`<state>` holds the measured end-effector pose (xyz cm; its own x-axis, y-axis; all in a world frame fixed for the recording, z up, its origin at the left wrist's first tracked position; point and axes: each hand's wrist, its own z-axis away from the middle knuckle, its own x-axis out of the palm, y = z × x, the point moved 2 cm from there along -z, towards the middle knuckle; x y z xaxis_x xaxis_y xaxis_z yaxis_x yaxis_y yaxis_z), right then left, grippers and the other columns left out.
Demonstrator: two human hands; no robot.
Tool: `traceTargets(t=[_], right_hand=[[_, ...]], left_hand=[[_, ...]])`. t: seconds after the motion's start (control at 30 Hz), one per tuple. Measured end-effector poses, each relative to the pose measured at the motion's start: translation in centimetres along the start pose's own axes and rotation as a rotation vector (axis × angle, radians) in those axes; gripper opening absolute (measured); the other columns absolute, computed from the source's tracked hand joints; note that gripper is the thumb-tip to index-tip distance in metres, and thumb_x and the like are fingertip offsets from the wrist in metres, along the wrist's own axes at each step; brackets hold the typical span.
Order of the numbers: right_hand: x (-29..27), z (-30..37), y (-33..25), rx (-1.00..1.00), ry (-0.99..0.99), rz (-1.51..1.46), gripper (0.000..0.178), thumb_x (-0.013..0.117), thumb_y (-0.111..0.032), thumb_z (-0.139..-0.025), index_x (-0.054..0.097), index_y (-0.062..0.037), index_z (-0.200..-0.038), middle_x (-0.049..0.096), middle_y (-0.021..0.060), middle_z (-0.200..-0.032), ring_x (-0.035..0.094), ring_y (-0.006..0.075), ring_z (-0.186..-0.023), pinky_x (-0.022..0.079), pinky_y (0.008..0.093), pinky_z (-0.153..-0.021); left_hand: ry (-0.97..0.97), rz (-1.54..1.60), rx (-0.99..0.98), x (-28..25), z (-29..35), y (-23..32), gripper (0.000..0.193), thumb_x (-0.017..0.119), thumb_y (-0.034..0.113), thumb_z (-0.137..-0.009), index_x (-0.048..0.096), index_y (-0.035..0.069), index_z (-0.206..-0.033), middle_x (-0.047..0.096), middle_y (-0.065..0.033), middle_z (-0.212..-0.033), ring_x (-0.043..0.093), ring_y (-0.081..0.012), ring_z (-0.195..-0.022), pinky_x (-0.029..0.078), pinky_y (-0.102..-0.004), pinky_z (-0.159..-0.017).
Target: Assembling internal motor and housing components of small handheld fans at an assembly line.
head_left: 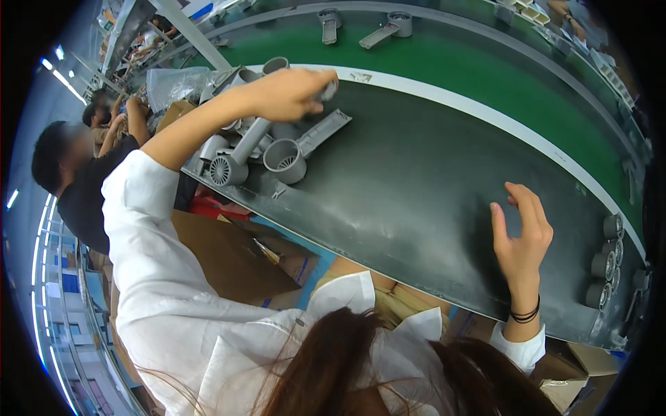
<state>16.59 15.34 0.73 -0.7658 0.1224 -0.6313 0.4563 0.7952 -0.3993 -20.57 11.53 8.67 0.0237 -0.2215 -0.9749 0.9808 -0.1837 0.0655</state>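
Note:
My left hand (295, 93) is stretched out over the far left of the dark work table, closed on a small grey plastic part (330, 91) that shows at its fingertips; most of the part is hidden. Beneath and beside that hand lies a pile of grey hair dryer housings. One housing (285, 161) has an open round barrel with a vaned grille inside and a half-open handle pointing right. Another housing (227, 169) shows its grille at the table edge. My right hand (524, 232) hovers above the table on the right, fingers curved and apart, holding nothing.
Several small round grey parts (603, 264) stand in a cluster at the table's right end. Beyond the white rail (444, 95) runs a green conveyor belt (472, 76) carrying two grey housings (399, 25). A co-worker (83, 180) sits at left. Cardboard boxes (229, 253) stand below the near edge.

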Motion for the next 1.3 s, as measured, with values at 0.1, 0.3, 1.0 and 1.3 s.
traceTargets(t=[0.1, 0.3, 1.0, 1.3], right_hand=[[-0.4, 0.2, 0.0, -0.010, -0.009, 0.005, 0.031, 0.072, -0.004, -0.071, 0.063, 0.0003, -0.100, 0.064, 0.0147, -0.099, 0.066, 0.0299, -0.077, 0.052, 0.0317, -0.064], [-0.5, 0.4, -0.2, 0.051, 0.040, -0.138, 0.036, 0.069, 0.002, -0.072, 0.062, 0.0021, -0.107, 0.064, 0.0173, -0.101, 0.065, 0.0261, -0.083, 0.053, 0.0315, -0.074], [-1.8, 0.2, 0.3, 0.289, 0.143, -1.005, 0.070, 0.082, -0.006, -0.068, 0.048, -0.0005, -0.128, 0.066, 0.0089, -0.092, 0.063, 0.0088, -0.072, 0.048, 0.0173, -0.053], [-4.2, -0.8, 5.3, 0.293, 0.399, -0.157, 0.038, 0.073, -0.005, -0.078, 0.061, 0.0005, -0.113, 0.066, 0.0088, -0.084, 0.063, 0.0101, -0.065, 0.051, 0.0224, -0.058]], left_hand=[[0.256, 0.485, 0.054, -3.4, 0.2, -1.4, 0.028, 0.060, 0.010, -0.086, 0.046, 0.006, -0.111, 0.060, -0.0060, -0.098, 0.056, -0.0181, -0.087, 0.045, -0.0335, -0.076], [0.405, 1.211, 0.311, -4.7, -0.5, 1.7, 0.026, 0.057, 0.012, -0.091, 0.047, 0.008, -0.114, 0.058, -0.0150, -0.121, 0.055, -0.0243, -0.115, 0.044, -0.0375, -0.098], [0.113, 1.473, 0.069, 11.0, -5.1, 15.7, 0.034, 0.052, 0.034, -0.096, 0.057, 0.004, -0.082, 0.056, -0.0007, -0.068, 0.051, -0.0066, -0.058, 0.036, -0.0217, -0.051], [0.000, 1.521, 0.085, 11.9, -6.4, 16.4, 0.037, 0.044, 0.031, -0.099, 0.054, 0.000, -0.082, 0.044, -0.0023, -0.050, 0.039, -0.0092, -0.042, 0.030, -0.0237, -0.043]])
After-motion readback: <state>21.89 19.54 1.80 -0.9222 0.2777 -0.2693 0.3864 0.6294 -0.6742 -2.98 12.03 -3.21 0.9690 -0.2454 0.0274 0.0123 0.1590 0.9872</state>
